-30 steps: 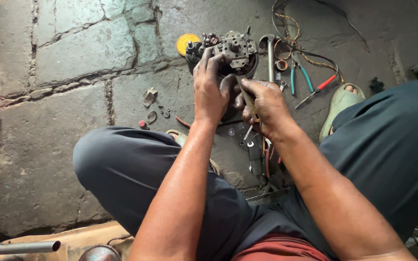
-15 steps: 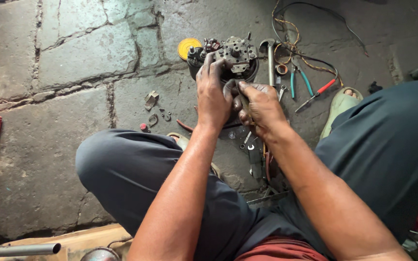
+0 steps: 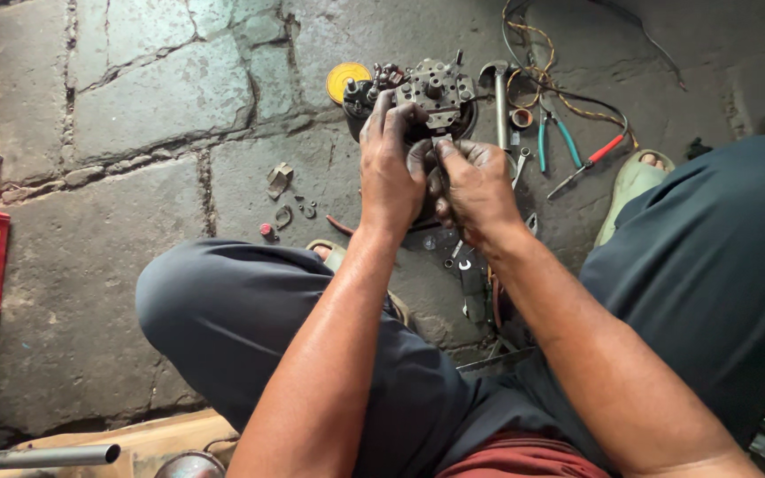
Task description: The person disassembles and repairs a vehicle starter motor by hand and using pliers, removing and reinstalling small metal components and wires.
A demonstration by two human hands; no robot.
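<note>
left hand (image 3: 391,173) grips the greasy metal assembly (image 3: 431,93) on the stone floor (image 3: 135,115), far centre. right hand (image 3: 475,181) is clamped on a thin tool at its near edge. step: working a fitting; next move needs steady bracing.

Metal engine part (image 3: 431,93): round, dark, greasy casting with grey bolted plate, studs and small fittings on top. Stands upright on cracked stone floor, between the knees. Near side covered by both hands; far rim and top exposed.
</note>
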